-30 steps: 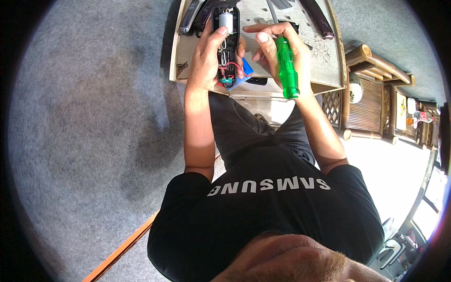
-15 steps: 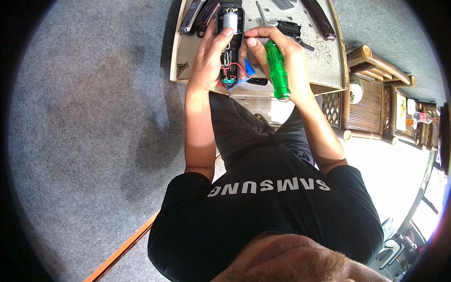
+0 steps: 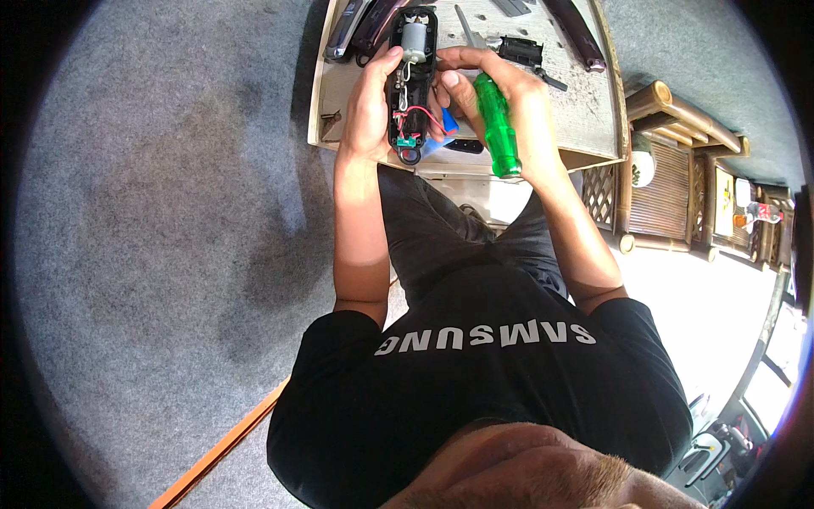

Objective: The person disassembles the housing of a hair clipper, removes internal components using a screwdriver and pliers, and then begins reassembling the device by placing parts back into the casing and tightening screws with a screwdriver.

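Observation:
My left hand [image 3: 365,112] is closed around an opened hair clipper [image 3: 396,93], a long black shell held lengthwise over the table. Its thumb lies along the left rim, near a silver motor [image 3: 414,41] in the far end. Pale wires run down the middle to a small green circuit board [image 3: 409,142] at the near end. Red wires loop out toward a blue piece [image 3: 449,121] beside the shell. My right hand [image 3: 530,106] grips a green-handled screwdriver [image 3: 498,127], its shaft pointing away; the forefinger and thumb reach to the clipper's right edge.
The pale table [image 3: 335,131] carries dark curved casings [image 3: 572,30] at the right, more casings [image 3: 343,34] at the left, and a black part [image 3: 520,51]. Hair-like crumbs are scattered near it. Bamboo furniture [image 3: 666,187] stands to the right.
My left thumb has slid off the motor to the shell's left rim, leaving the motor uncovered. The clipper has tilted and shifted slightly. My right hand has barely moved and still holds the screwdriver.

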Demonstrator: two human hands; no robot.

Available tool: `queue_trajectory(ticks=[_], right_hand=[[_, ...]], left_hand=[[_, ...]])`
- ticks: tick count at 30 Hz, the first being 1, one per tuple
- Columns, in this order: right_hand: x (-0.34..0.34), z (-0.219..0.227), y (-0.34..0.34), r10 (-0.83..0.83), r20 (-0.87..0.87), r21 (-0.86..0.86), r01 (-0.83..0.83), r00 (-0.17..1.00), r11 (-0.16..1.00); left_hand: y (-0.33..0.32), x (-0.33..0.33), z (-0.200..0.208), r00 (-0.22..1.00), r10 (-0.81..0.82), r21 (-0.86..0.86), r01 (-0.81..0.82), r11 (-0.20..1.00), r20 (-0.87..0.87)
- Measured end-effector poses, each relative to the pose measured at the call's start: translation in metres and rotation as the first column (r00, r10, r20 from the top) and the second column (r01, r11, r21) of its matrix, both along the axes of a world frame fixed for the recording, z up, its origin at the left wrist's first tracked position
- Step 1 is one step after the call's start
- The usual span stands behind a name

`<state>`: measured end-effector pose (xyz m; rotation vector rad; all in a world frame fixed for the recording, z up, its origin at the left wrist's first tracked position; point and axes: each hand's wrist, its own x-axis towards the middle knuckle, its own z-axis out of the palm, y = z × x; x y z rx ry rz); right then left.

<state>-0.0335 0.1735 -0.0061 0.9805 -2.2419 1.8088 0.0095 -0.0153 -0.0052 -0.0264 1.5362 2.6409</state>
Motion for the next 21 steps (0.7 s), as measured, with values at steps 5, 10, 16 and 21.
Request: queue_trajectory(ticks=[5,10,16,21], right_hand=[[0.0001,-0.0019,-0.0014,0.008,-0.001,-0.023,-0.009,1.0,1.0],[0.0004,-0.0006,-0.0007,-0.009,-0.012,-0.005,0.008,1.0,1.0],[-0.0004,-0.0018,-0.0014,-0.016,-0.048,-0.017,0.015,0.999,1.0],[-0.0005,-0.001,-0.0017,-0.043,-0.084,-0.009,0.042,0.996,0.999]], left_hand=[[-0.0025,-0.0009,-0.0023,1.0,-0.005,-0.018,0.005,1.0,0.016],[-0.0025,-0.0009,-0.0032,0.999,0.043,-0.037,-0.043,0.998,0.006],[-0.0013,-0.0005,-0.0011,0.997,0.072,-0.025,-0.071,0.997,0.041],[-0.0008,0.0004,0.0046,0.997,0.064,-0.079,-0.061,0.995,0.041]])
